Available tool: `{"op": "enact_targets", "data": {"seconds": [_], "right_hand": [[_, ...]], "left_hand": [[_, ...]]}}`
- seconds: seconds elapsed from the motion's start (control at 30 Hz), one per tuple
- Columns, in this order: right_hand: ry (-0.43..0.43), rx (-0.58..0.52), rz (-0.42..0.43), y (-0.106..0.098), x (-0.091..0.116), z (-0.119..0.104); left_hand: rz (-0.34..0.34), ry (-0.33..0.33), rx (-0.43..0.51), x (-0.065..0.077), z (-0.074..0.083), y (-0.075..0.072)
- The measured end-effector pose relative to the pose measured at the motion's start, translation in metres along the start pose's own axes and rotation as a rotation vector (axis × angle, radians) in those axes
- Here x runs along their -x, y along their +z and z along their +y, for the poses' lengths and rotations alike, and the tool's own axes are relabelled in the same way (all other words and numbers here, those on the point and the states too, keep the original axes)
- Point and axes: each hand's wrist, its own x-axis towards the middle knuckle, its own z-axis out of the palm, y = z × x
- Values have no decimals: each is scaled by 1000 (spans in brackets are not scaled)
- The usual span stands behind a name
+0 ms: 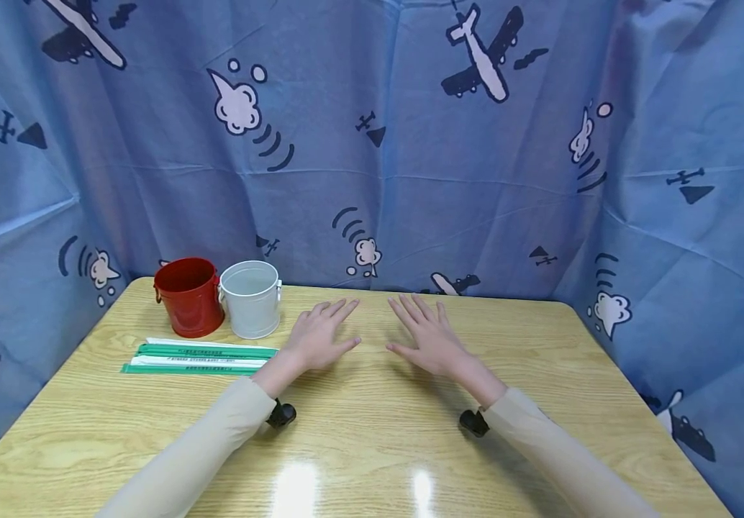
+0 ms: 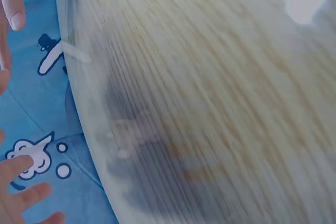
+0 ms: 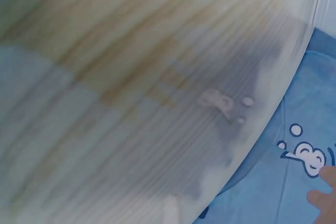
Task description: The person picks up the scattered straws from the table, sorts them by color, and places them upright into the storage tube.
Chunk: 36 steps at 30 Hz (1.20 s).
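Both hands are held out over the wooden table with fingers spread and nothing in them. My left hand (image 1: 317, 338) is nearest to the white bucket (image 1: 251, 298) and to the green and white paper-wrapped strips (image 1: 200, 357), whose right end lies by its wrist. Left of the white bucket stands a red bucket (image 1: 189, 298), their sides close together. To the right, my right hand (image 1: 429, 337) has only bare tabletop around it. Fingertips of the left hand (image 2: 26, 195) show at the lower left of the left wrist view.
The light wooden table (image 1: 372, 432) has rounded far corners and a glossy surface with bright reflections. A blue curtain (image 1: 320, 208) printed with planes and clouds hangs behind it and along both sides. Small black wrist cameras (image 1: 281, 415) hang under the sleeves.
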Motion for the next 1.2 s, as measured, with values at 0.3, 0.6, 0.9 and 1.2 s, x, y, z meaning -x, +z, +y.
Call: {"op": "enact_targets", "data": {"seconds": [0.3, 0.6, 0.9, 1.2], "right_hand": [[-1, -54, 134, -3, -10, -17], [-33, -156, 285, -7, -17, -46], [-90, -223, 386, -5, -29, -69], [-129, -272, 428, -5, -43, -91]], "left_hand": [[167, -12, 101, 15, -12, -13], [273, -40, 212, 32, -19, -29], [335, -89, 335, 48, -28, -39], [356, -137, 580, 60, -49, -56]]}}
